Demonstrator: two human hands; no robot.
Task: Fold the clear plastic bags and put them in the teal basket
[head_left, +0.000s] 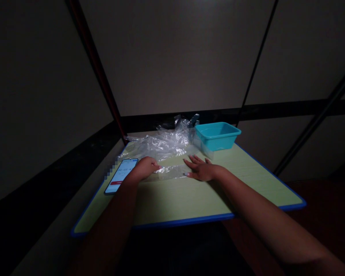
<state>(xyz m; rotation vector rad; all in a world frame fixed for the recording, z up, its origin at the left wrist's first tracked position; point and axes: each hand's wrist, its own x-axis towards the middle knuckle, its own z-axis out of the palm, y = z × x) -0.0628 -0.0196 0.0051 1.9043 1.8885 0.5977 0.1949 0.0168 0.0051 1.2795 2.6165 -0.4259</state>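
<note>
The left hand point(147, 168) has its fingers curled in, thumb and fingertips pinching one end of the plastic point(172, 172). The right hand point(200, 171) lies palm down, fingers spread, touching the other end. The plastic lies flat on the table point(178, 203).

On the tabletop point(261, 180), a plastic sheet point(171, 173) lies just below frame centre, a phone point(121, 175) left of it, a plastic heap point(166, 142) behind it, a basin point(220, 141) right of the heap.
</note>
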